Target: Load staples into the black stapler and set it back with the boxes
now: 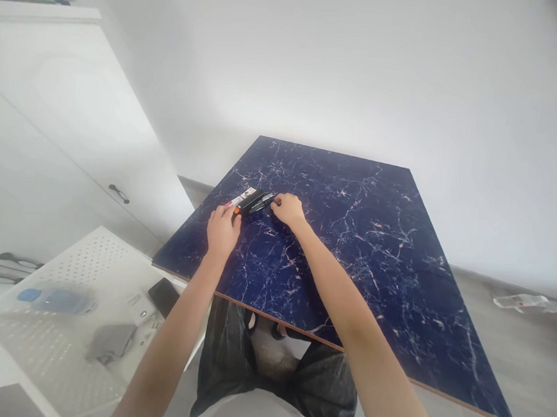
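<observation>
My left hand is closed at the near end of a small dark case with an orange patch, lying on a blue marbled tabletop. Along its left side shows a white piece with red and dark print. Just to the right lies a slim black and silver tool, slanting away from me; its kind is too small to tell. My right hand rests at the far end of this tool with fingers curled and pinched. What sits between those fingertips is hidden.
A white perforated surface at lower left carries a water bottle, a phone and a grey pouch. White cabinets stand on the left. A clear plastic bottle or wrapper lies on the floor at right.
</observation>
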